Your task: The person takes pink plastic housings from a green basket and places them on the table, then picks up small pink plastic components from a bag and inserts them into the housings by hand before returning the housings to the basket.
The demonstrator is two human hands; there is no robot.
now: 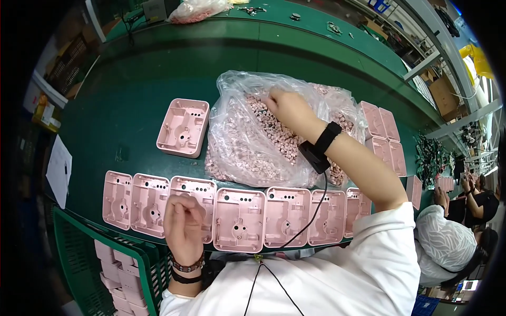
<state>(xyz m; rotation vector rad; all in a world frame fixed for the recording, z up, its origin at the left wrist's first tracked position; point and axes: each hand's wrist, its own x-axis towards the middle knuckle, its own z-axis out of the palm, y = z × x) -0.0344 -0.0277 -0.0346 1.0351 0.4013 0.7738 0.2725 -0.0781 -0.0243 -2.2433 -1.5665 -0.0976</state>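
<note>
A large clear plastic bag [232, 105], full of small pink plastic parts [282, 139], lies at the middle of the bench. My right hand [290, 108] reaches over the bag's opening with its fingers curled down at the parts; what they hold is hidden. Along the near edge runs a row of several pink plastic housings [240, 210], open side up, with holes and ribs inside. Over the third from the left, a pink housing [187, 185], hovers my left hand [182, 224]. Its fingers are bent and pinched together, and anything between them is too small to make out.
Another pink housing [182, 129] sits left of the bag. Stacked pink housings [380, 124] stand at the right. A green crate [84, 263] with pink pieces is at lower left, below a white paper sheet [59, 168]. A thin black cable [311, 224] hangs from my right wrist. Co-workers sit far right.
</note>
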